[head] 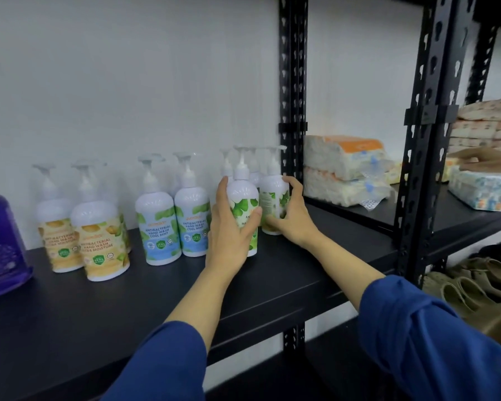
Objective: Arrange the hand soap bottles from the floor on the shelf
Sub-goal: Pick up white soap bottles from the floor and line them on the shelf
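Two green-leaf soap bottles gripped on the shelf (272,273): left hand (232,227) wrapped round the front bottle (243,198), right hand (292,215) round the back bottle (274,195). Left of that grip, two mint bottles (172,224), then two yellow bottles (84,235).

Mint bottle (158,224) — "ANTIBACTERIAL HAND WASH"

At the frame's left edge a purple container (0,244) is cut off. The left hand (232,224) hides most of a green-leaf bottle's (243,198) label; bottles behind it are barely visible.
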